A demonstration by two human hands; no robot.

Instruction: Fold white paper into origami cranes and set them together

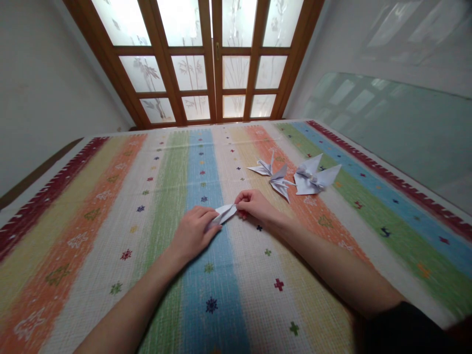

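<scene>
A small folded white paper piece [225,213] lies on the striped tablecloth [110,236] near the middle. My left hand [193,233] presses its near end flat with curled fingers. My right hand [254,205] pinches its far end between thumb and fingers. Both hands rest on the cloth, close together.
Three finished white paper cranes stand behind my right hand: one [262,168], one [280,182] and a larger one [315,177]. A wooden-framed frosted glass door [216,64] closes the far end. A glass panel [387,123] leans on the right wall.
</scene>
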